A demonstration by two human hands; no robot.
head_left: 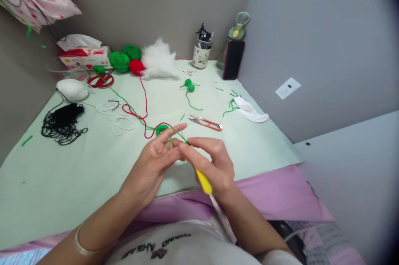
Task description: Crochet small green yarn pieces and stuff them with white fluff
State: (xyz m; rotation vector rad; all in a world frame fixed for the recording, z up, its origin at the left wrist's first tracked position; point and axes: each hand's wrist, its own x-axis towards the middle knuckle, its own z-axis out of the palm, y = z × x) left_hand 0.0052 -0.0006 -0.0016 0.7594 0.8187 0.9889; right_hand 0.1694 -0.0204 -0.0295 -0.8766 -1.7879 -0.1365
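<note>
My right hand (212,161) is closed around a crochet hook with a yellow handle (203,182), its tip near my left fingertips. My left hand (156,163) pinches green yarn (179,134) that runs over its fingers to the hook. Just behind my hands a small green crocheted piece (161,129) lies on the pale green table cover (93,165). A red strand (145,105) and a green strand lead from it back to the yarn balls. Orange thread snips (206,122) lie just beyond my right hand.
At the back stand green yarn balls (120,61), a red ball (136,67), white stuffing (158,62), a tissue box (84,56), a pen cup (202,52), a phone (233,60) and a green bottle (237,28). Black yarn (62,121) and white yarn (72,89) lie left. Another green piece (188,85) sits mid-table.
</note>
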